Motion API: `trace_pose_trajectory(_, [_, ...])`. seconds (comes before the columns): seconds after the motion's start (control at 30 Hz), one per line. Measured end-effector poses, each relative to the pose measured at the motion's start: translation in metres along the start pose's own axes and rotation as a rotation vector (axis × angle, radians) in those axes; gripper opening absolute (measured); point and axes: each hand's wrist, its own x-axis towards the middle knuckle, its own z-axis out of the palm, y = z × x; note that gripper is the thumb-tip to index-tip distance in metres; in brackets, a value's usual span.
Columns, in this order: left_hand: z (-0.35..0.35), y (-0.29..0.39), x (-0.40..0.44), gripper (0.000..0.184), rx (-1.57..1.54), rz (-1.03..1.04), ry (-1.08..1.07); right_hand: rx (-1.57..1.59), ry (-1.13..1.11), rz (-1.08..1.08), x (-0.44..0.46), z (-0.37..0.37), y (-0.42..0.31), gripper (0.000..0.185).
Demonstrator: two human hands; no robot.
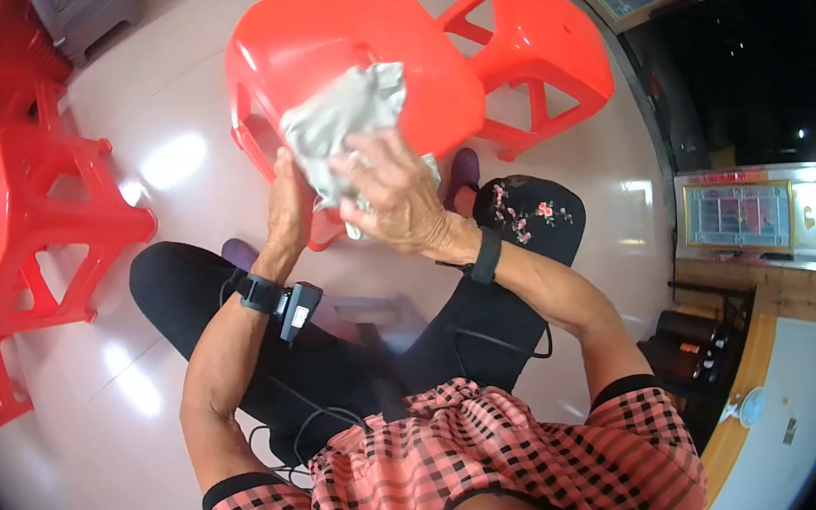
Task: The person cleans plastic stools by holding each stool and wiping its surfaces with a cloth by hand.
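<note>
A red plastic stool [330, 12] stands in front of my knees, its broad seat turned up toward me. My right hand [393, 196] presses a crumpled pale grey cloth [351, 110] against the near part of the seat. The fingers of that hand are bent over the cloth and slightly blurred. At the stool's near left edge is my left hand [288, 208], seen edge-on with its fingers stretched out. It is close to the stool's side, and I cannot tell how firmly it touches. The cloth hides part of the seat and its near edge.
A second red stool [546, 48] stands right behind the first. More red stools [31, 217] are at the left, with a grey plastic object [94, 19] beyond them. Shiny tiled floor [170, 111] lies between. A dark rack [690, 344] is at the right.
</note>
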Motion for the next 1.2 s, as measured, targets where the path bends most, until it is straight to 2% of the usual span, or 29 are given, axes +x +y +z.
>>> trace_pose_trajectory(0.07, [-0.023, -0.024, 0.017, 0.051, 0.788, 0.76, -0.101, 0.083, -0.173, -0.196, 0.017, 0.0, -0.004, 0.041])
trace_pose_trajectory(0.13, [-0.023, -0.026, 0.02, 0.045, 0.338, 0.534, -0.082, 0.15, -0.345, -0.407, 0.038, 0.011, 0.004, 0.044])
trace_pose_trajectory(0.2, [-0.015, -0.031, 0.016, 0.044, -0.461, 0.089, -0.053, 0.114, -0.463, -0.451, 0.068, 0.023, 0.016, 0.032])
trace_pose_trajectory(0.23, [-0.015, -0.038, 0.023, 0.052, -0.422, 0.133, 0.011, 0.071, -0.493, -0.463, 0.087, 0.031, 0.019, 0.028])
trace_pose_trajectory(0.3, [-0.018, -0.03, 0.025, 0.058, -0.368, 0.035, -0.127, -0.007, -0.51, -0.448, 0.126, 0.051, 0.033, 0.015])
trace_pose_trajectory(0.33, [-0.019, -0.027, 0.025, 0.061, -0.342, -0.012, -0.194, -0.04, -0.497, -0.425, 0.147, 0.063, 0.043, 0.015])
trace_pose_trajectory(0.37, [-0.013, -0.027, 0.024, 0.072, -0.361, 0.01, -0.154, -0.138, -0.508, -0.391, 0.17, 0.07, 0.044, 0.018])
trace_pose_trajectory(0.47, [-0.011, -0.018, 0.017, 0.075, -0.328, -0.018, -0.187, -0.33, -0.467, -0.33, 0.23, 0.095, 0.047, 0.021])
trace_pose_trajectory(0.6, [-0.009, -0.017, 0.018, 0.084, -0.347, -0.01, -0.214, -0.418, -0.522, -0.294, 0.241, 0.112, 0.047, 0.019])
trace_pose_trajectory(0.63, [-0.009, -0.018, 0.02, 0.085, -0.364, -0.019, -0.232, -0.469, -0.563, -0.447, 0.232, 0.098, 0.042, 0.017])
trace_pose_trajectory(0.7, [-0.013, -0.022, 0.025, 0.088, -0.4, -0.04, -0.273, -0.481, -0.583, -0.518, 0.196, 0.079, 0.027, 0.014])
trace_pose_trajectory(0.73, [-0.015, -0.023, 0.026, 0.088, -0.369, -0.041, -0.201, -0.486, -0.592, -0.546, 0.175, 0.07, 0.022, 0.013])
trace_pose_trajectory(0.8, [-0.015, -0.022, 0.028, 0.089, -0.298, -0.04, -0.062, -0.305, -0.491, -0.531, 0.132, 0.065, 0.026, 0.013])
trace_pose_trajectory(0.83, [0.0, -0.015, 0.02, 0.086, -0.46, 0.156, -0.104, -0.284, -0.575, -0.491, 0.118, 0.046, 0.015, 0.013])
trace_pose_trajectory(0.87, [0.0, -0.014, 0.017, 0.082, -0.458, 0.094, -0.095, -0.263, -0.655, -0.446, 0.103, 0.027, 0.003, 0.015])
trace_pose_trajectory(0.93, [-0.012, -0.011, 0.017, 0.074, -0.445, -0.036, -0.083, -0.341, -0.679, -0.446, 0.069, 0.006, -0.009, 0.016])
trace_pose_trajectory(1.0, [-0.011, -0.002, 0.008, 0.066, -0.386, 0.06, -0.058, -0.208, -0.495, -0.466, 0.029, -0.002, -0.002, 0.013])
trace_pose_trajectory(1.03, [-0.005, 0.004, 0.005, 0.064, -0.395, 0.034, 0.057, -0.149, -0.399, -0.478, 0.011, -0.005, 0.006, 0.012])
trace_pose_trajectory(1.13, [-0.005, 0.012, 0.004, 0.069, -0.274, -0.042, -0.068, 0.076, -0.183, -0.438, -0.033, -0.023, 0.03, 0.014])
trace_pose_trajectory(1.17, [-0.004, 0.013, 0.004, 0.069, -0.229, -0.009, -0.106, 0.085, -0.084, -0.439, -0.038, -0.033, 0.04, 0.015])
trace_pose_trajectory(1.2, [-0.003, 0.014, 0.004, 0.069, -0.185, 0.024, -0.144, 0.072, -0.054, -0.329, -0.048, -0.039, 0.049, 0.016])
